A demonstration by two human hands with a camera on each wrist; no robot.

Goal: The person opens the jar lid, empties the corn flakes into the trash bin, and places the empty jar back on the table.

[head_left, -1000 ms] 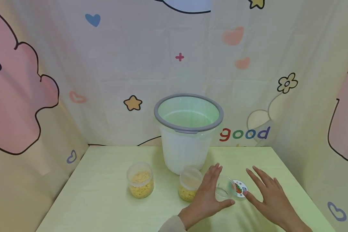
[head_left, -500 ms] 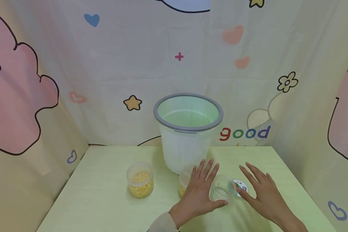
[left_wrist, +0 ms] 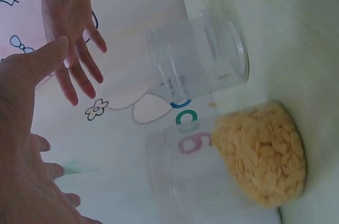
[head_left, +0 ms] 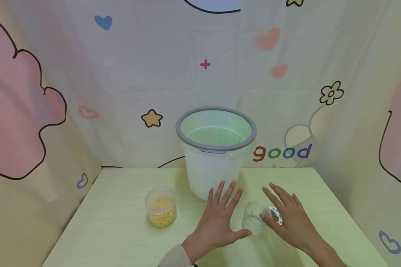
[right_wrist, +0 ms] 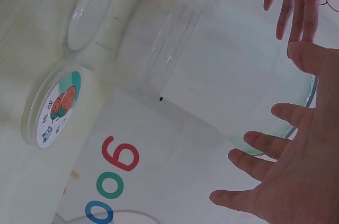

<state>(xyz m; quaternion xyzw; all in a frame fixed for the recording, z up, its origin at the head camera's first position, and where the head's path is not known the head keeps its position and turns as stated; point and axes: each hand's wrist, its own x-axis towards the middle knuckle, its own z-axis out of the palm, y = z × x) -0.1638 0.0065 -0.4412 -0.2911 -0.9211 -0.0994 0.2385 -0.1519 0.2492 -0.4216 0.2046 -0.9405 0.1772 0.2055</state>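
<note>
My left hand (head_left: pixel 217 224) hovers with fingers spread over a clear jar of yellow flakes (left_wrist: pixel 259 155), which it hides in the head view. My right hand (head_left: pixel 290 220), fingers also extended, is above and beside an empty clear jar (head_left: pixel 251 222). In the right wrist view that jar stands apart from the fingers. A round lid with a printed label (right_wrist: pixel 59 108) lies on the table by the empty jar, partly covered by my right hand in the head view. Neither hand holds anything.
Another open jar of yellow flakes (head_left: pixel 162 213) stands to the left on the pale table (head_left: pixel 113 222). Behind the jars is a tall white bucket with a grey rim (head_left: pixel 214 167). A patterned cloth (head_left: pixel 127 74) hangs around the table's back and sides.
Both hands have drifted left, staying open. The left hand moved from beside the empty jar to over the flake jar, and the right hand came nearer the empty jar.
</note>
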